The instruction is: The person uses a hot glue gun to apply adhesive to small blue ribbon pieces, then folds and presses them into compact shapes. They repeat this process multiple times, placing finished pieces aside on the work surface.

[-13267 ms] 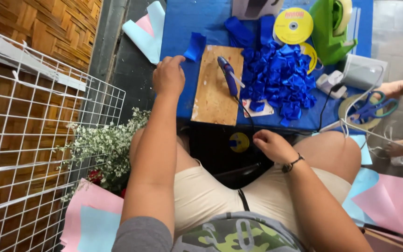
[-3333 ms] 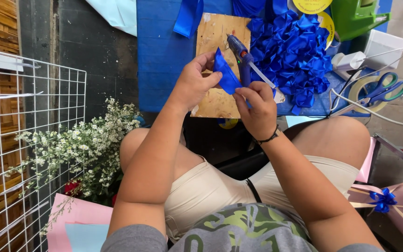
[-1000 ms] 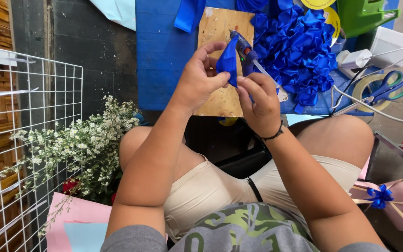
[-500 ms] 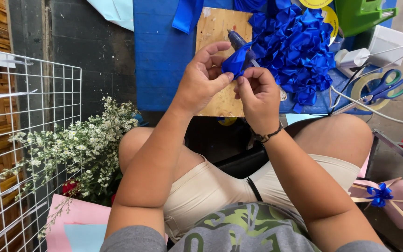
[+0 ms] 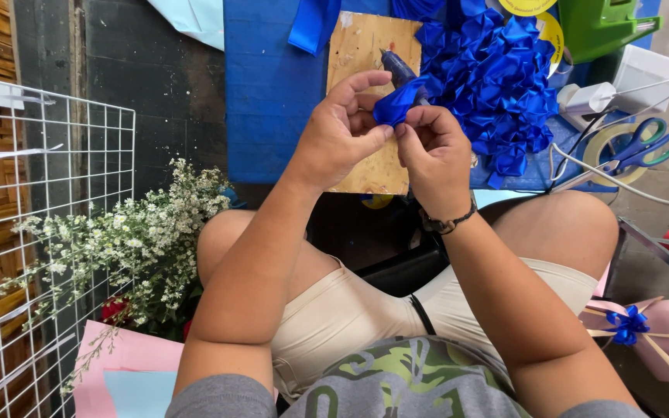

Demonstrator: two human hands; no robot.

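Above the small bare wooden board (image 5: 365, 101), a folded piece of shiny blue satin ribbon (image 5: 398, 103) sits pinched between both hands; it looks part-formed, a loop gathered but, as I judge, not finished; a heap of completed blue ribbon loops (image 5: 497, 85) lies just beside it, so much of the work seems done. The left hand (image 5: 338, 131) presses thumb and fingers together on the ribbon's near end; the right hand (image 5: 435, 151) nips it with curled fingers, closed tight. A blue glue gun (image 5: 398, 68) rests on the board behind; green-handled scissors (image 5: 644, 147) lie well apart; white flowers (image 5: 133, 240) stand near the left knee.
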